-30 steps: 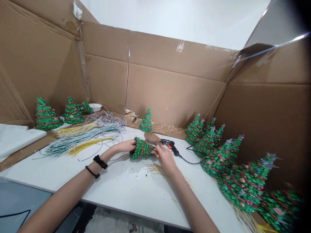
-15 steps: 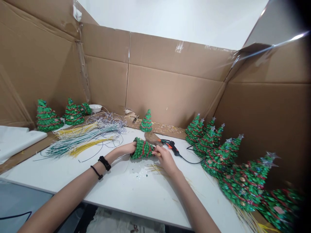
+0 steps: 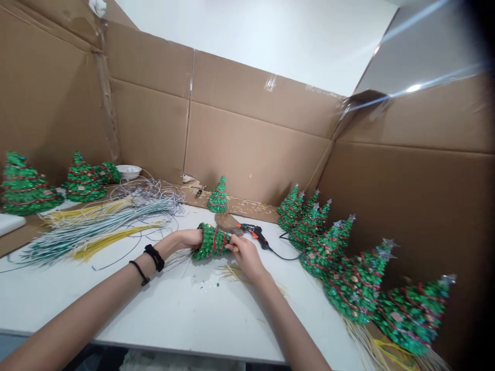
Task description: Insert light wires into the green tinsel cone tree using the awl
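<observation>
A small green beaded Christmas tree (image 3: 212,242) with red garland lies on its side above the white table, its wide base facing left. My left hand (image 3: 191,238) grips it at the base, the fingers reaching inside and hidden there. At the narrow end, my right hand (image 3: 246,253) is closed in a pinch against the tree. A small tan, stick-like bit shows at those fingers, too small to name. Thin pale strands stick out below my left wrist. Behind my right hand lies a black and orange glue gun (image 3: 255,233), its tip over a brown pad (image 3: 226,222).
Bundles of green, white and yellow wires (image 3: 104,224) lie at left. Decorated trees (image 3: 353,286) with silver stars line the right side; others (image 3: 83,180) stand at left, beside a white bowl (image 3: 129,171). A plain tree (image 3: 218,196) stands behind. Cardboard walls (image 3: 247,139) enclose the table.
The view has swung to the right, so everything sits further left. Both hands stay on the same tree, with little other visible movement.
</observation>
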Demonstrator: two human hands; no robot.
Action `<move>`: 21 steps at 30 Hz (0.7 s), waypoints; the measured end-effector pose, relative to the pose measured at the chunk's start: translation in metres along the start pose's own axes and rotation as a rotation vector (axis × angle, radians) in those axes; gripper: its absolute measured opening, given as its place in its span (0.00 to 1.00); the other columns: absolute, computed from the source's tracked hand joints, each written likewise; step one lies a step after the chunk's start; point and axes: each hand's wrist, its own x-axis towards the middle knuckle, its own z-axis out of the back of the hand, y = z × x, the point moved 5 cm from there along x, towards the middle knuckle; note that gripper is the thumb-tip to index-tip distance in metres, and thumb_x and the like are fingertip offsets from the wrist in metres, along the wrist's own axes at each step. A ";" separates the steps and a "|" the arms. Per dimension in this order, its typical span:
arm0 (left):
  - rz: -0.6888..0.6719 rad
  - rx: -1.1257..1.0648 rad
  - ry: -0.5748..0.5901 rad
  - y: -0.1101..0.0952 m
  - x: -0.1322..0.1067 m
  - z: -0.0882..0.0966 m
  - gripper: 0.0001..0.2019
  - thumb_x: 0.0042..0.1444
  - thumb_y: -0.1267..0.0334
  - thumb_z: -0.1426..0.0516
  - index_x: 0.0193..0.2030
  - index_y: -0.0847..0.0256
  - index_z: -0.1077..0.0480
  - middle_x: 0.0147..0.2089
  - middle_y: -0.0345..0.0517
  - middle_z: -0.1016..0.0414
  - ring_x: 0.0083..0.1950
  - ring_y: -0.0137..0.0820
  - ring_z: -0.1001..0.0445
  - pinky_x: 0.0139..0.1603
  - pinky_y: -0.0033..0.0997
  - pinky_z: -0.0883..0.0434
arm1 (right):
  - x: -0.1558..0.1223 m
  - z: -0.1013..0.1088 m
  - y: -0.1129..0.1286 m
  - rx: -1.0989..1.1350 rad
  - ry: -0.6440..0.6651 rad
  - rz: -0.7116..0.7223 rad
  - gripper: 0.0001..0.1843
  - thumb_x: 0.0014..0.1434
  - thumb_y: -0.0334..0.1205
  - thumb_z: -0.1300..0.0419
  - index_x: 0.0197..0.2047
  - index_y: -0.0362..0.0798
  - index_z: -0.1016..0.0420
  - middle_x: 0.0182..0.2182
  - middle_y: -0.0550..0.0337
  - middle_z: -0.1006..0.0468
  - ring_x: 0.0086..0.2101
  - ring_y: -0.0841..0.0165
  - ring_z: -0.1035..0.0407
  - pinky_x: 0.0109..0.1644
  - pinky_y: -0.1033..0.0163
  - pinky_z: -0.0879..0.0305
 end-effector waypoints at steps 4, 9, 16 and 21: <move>0.047 -0.083 -0.064 0.005 0.005 -0.004 0.08 0.52 0.65 0.45 0.29 0.67 0.29 0.22 0.43 0.28 0.22 0.27 0.34 0.22 0.26 0.38 | 0.001 0.001 -0.003 0.094 -0.014 -0.025 0.10 0.60 0.34 0.50 0.26 0.49 0.39 0.24 0.62 0.31 0.27 0.69 0.36 0.31 0.69 0.48; -0.053 -0.063 -0.100 0.005 0.005 -0.007 0.08 0.50 0.63 0.44 0.25 0.65 0.31 0.20 0.42 0.30 0.20 0.24 0.38 0.21 0.26 0.39 | 0.002 0.002 -0.004 0.195 0.039 -0.042 0.10 0.61 0.38 0.50 0.27 0.49 0.38 0.23 0.64 0.30 0.26 0.70 0.36 0.31 0.69 0.47; -0.107 -0.021 -0.117 -0.004 0.002 -0.013 0.11 0.48 0.57 0.43 0.27 0.65 0.29 0.21 0.41 0.31 0.20 0.23 0.42 0.20 0.26 0.41 | 0.005 0.035 -0.047 -0.080 -0.065 -0.291 0.22 0.63 0.54 0.55 0.28 0.49 0.34 0.22 0.61 0.28 0.25 0.68 0.35 0.30 0.67 0.46; -0.161 -0.013 -0.131 0.006 0.008 -0.009 0.09 0.48 0.58 0.43 0.26 0.63 0.29 0.21 0.41 0.31 0.22 0.26 0.38 0.22 0.27 0.38 | 0.007 0.050 -0.089 -0.518 -0.216 -0.538 0.20 0.56 0.54 0.45 0.31 0.44 0.28 0.33 0.41 0.23 0.39 0.55 0.30 0.37 0.60 0.39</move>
